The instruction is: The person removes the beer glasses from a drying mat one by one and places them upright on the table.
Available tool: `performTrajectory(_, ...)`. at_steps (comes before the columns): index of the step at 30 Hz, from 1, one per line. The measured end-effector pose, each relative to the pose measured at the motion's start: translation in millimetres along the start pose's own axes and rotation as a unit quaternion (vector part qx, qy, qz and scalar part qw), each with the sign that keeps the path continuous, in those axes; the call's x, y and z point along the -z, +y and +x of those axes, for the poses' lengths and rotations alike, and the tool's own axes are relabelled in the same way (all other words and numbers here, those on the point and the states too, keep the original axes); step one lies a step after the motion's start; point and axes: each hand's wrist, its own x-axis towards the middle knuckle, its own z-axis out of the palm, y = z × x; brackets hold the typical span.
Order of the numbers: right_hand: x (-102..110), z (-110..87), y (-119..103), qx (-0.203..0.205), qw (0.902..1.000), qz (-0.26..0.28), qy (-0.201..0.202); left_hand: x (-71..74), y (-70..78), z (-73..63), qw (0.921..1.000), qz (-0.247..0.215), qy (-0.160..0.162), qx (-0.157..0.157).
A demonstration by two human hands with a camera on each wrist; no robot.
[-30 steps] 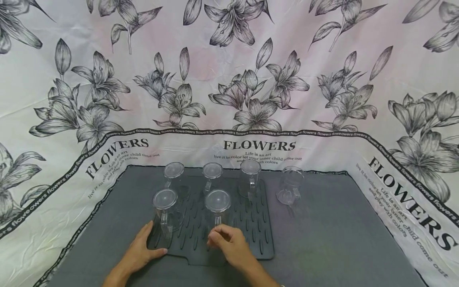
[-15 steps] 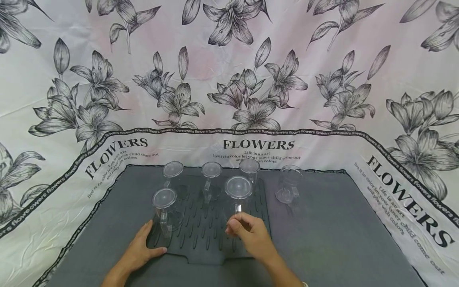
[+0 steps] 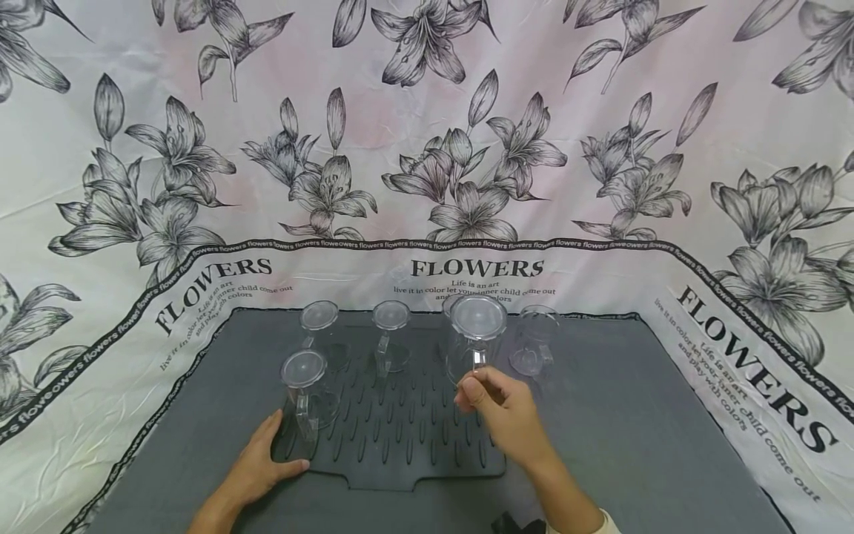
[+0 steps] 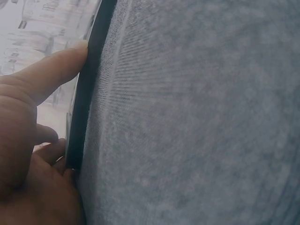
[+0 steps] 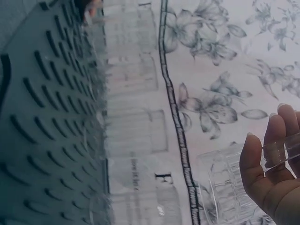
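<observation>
By its handle, my right hand (image 3: pixel 503 411) pinches a clear glass mug (image 3: pixel 477 326), held bottom up over the right part of the dark drying mat (image 3: pixel 407 452). In the right wrist view, the ribbed mug (image 5: pixel 225 187) hangs apart from the mat. My left hand (image 3: pixel 256 463) rests at the mat's front left corner, thumb on the front edge and straight fingers along the left side. The left wrist view has that thumb (image 4: pixel 61 68) against the mat's dark edge (image 4: pixel 89 93). Nearest to this hand stands another upturned mug (image 3: pixel 307 382).
Upturned mugs stand along the mat's back: one at left (image 3: pixel 320 319), one in the middle (image 3: pixel 391 319), and one mostly hidden behind the held mug. Right of the mat, an upright mug (image 3: pixel 532 341) stands on the grey cloth (image 3: pixel 634 430). A flowered curtain (image 3: pixel 427 163) rises behind.
My right hand has carried the mug rightward and farther back, from the middle front of the mat to its right side. My left hand has stayed at the corner.
</observation>
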Motion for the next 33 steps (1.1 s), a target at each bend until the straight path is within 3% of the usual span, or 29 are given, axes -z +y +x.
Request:
performTrajectory(5, 11.1, 2.8, -10.5, 0.013, 0.9998, -0.015, 0.007, 0.4, 0.6, 0.0, 1.0000, -0.004, -0.003, 0.000)
performTrajectory(11, 16.9, 3.7, -17.2, 0.056, 0.9974, -0.031, 0.034, 0.8, -1.1, 0.4, 1.0000, 0.003, 0.001, -0.003)
performTrajectory(16, 21.3, 5.0, -17.1, 0.080, 0.9919, -0.067, 0.073, 0.5, -1.7, 0.9, 1.0000, 0.005, 0.001, -0.003)
performTrajectory(23, 31.8, 6.9, -16.5, 0.126, 0.9833, -0.088, 0.097, 3.2, 1.4, -0.3, 0.9999, 0.015, -0.004, 0.003)
performTrajectory(28, 35.2, 10.5, -19.0, 0.192, 0.9696, -0.092, 0.121, 4.2, 4.9, -0.5, 0.9996, 0.028, -0.003, 0.003)
performTrajectory(33, 33.9, 13.6, -25.0, 0.247, 0.9441, -0.172, 0.135, 3.8, 6.8, -1.1, 0.9993, 0.036, -0.006, 0.010)
